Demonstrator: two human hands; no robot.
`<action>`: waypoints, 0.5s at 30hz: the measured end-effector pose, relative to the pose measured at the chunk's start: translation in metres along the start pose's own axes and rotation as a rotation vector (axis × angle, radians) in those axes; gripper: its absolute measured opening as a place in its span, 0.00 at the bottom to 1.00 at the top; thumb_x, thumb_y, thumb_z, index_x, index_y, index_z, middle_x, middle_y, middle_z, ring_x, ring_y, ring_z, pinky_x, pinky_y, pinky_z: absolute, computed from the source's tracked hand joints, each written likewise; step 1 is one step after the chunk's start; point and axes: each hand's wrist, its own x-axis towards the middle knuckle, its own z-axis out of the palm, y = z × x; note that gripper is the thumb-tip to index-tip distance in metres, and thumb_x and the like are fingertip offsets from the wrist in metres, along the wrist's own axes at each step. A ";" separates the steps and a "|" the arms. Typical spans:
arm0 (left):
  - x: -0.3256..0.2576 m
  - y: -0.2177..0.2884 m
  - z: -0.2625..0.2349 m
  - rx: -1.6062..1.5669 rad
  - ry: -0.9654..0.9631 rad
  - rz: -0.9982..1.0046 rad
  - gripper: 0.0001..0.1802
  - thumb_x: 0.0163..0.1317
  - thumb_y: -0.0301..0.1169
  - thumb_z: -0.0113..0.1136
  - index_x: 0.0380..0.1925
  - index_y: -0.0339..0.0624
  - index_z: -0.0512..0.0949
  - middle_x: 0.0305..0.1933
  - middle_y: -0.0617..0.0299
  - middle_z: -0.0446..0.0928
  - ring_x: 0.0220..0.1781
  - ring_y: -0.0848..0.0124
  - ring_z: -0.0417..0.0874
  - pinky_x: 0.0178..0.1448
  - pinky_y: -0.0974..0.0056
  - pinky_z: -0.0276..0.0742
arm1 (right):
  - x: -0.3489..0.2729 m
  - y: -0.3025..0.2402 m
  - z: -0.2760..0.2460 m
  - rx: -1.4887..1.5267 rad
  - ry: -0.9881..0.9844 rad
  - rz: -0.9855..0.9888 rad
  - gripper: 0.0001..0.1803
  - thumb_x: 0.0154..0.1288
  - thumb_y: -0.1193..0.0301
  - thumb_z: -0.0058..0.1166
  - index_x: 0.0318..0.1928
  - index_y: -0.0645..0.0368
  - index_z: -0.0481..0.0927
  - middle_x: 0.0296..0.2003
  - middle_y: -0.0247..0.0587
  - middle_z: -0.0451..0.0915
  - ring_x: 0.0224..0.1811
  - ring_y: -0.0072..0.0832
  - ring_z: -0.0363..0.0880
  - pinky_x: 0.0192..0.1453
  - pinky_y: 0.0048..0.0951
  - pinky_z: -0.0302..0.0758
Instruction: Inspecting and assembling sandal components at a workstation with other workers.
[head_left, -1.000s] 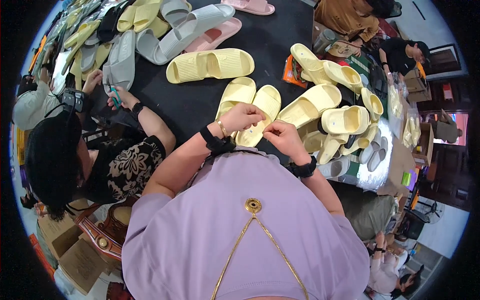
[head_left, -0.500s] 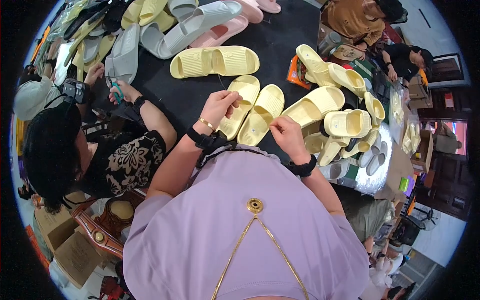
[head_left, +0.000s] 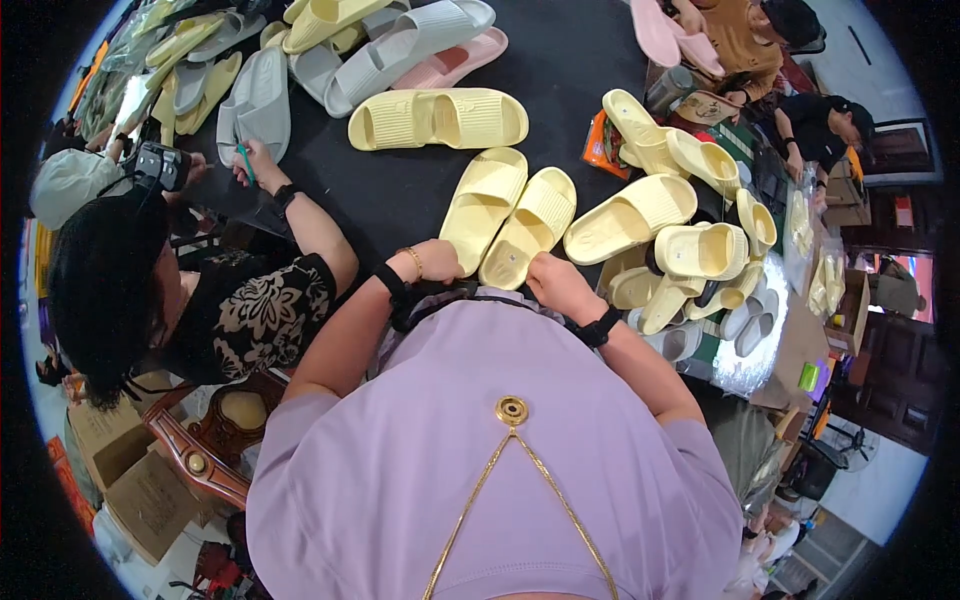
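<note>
Two hands at the heels of a yellow slipper pair on the black table.

The left hand (head_left: 432,262) grips the heel of the left slipper (head_left: 483,208); the right hand (head_left: 560,285) rests closed at the heel of the right slipper (head_left: 528,226), its hold unclear. The slippers lie side by side, touching. More yellow slippers (head_left: 690,250) are piled to the right; a neighbour's hand (head_left: 255,165) works among grey slippers (head_left: 255,100) to the left.

Black worktable (head_left: 400,190) filling centre. Carved wooden chair (head_left: 205,455) w/ cream seat lower left, cardboard boxes (head_left: 135,480) beside it on pale floor. Dark wood cabinet (head_left: 895,350) far right. Even, bright daylight-ish light.
</note>
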 end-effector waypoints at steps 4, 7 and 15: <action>0.014 -0.005 0.012 0.284 -0.139 0.081 0.18 0.50 0.40 0.51 0.22 0.36 0.82 0.27 0.47 0.80 0.30 0.53 0.81 0.40 0.55 0.75 | 0.003 0.000 0.003 -0.008 -0.006 -0.063 0.06 0.54 0.74 0.51 0.24 0.62 0.74 0.26 0.48 0.74 0.28 0.46 0.76 0.33 0.41 0.76; 0.013 0.004 0.009 0.374 -0.192 0.084 0.18 0.48 0.38 0.50 0.28 0.36 0.83 0.33 0.44 0.81 0.35 0.49 0.81 0.43 0.53 0.74 | 0.005 0.001 0.005 -0.042 -0.029 -0.028 0.06 0.55 0.74 0.50 0.23 0.63 0.74 0.26 0.48 0.74 0.28 0.46 0.77 0.33 0.41 0.76; 0.048 -0.019 0.009 0.499 -0.193 0.237 0.18 0.52 0.41 0.50 0.23 0.39 0.83 0.28 0.47 0.81 0.30 0.51 0.81 0.39 0.54 0.76 | 0.008 0.007 0.009 -0.158 0.019 0.070 0.05 0.54 0.75 0.50 0.25 0.63 0.74 0.27 0.50 0.75 0.28 0.46 0.78 0.34 0.41 0.76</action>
